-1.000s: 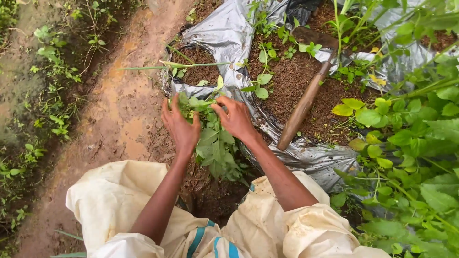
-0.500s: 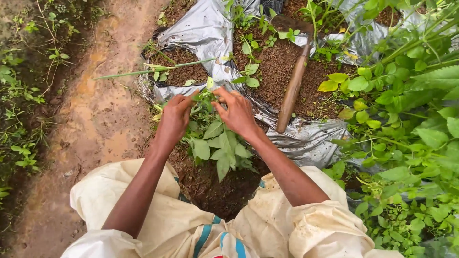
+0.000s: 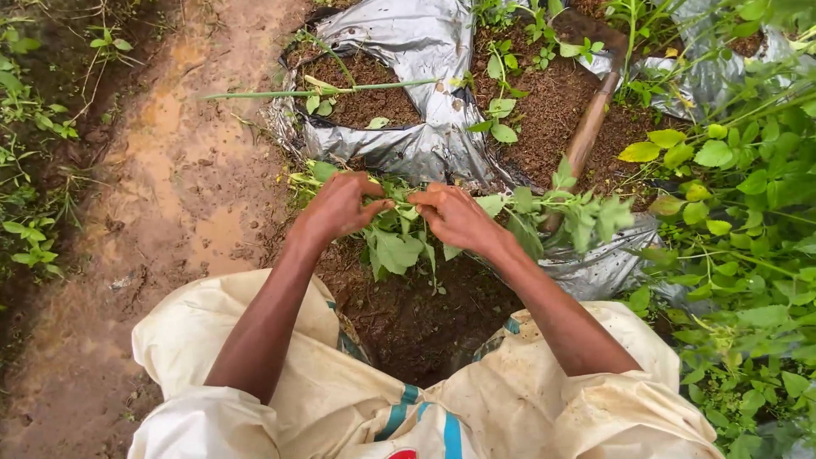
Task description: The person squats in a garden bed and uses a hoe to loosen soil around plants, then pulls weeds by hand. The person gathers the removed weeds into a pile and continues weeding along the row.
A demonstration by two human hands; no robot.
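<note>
My left hand (image 3: 340, 206) and my right hand (image 3: 455, 217) meet over a leafy green plant (image 3: 399, 246) that grows from dark soil at the edge of silver plastic sheeting (image 3: 425, 144). Both hands pinch the plant's stems and leaves, fingertips almost touching each other. The plant's leaves hang below my fingers. A wooden tool handle (image 3: 586, 140) lies on the soil bed just beyond my right hand. My knees in pale cloth (image 3: 280, 374) fill the bottom of the view.
A wet muddy path (image 3: 170, 195) runs along the left, with weeds (image 3: 34, 238) beyond it. Dense green plants (image 3: 748, 246) crowd the right side. A long green stalk (image 3: 323, 89) lies across a soil patch (image 3: 365, 98) in the sheeting. Small seedlings (image 3: 501, 119) grow in the bed.
My hands have drawn closer together and now pinch the plant's top with the fingertips. The view has shifted a little, bringing the plant lower in the frame.
</note>
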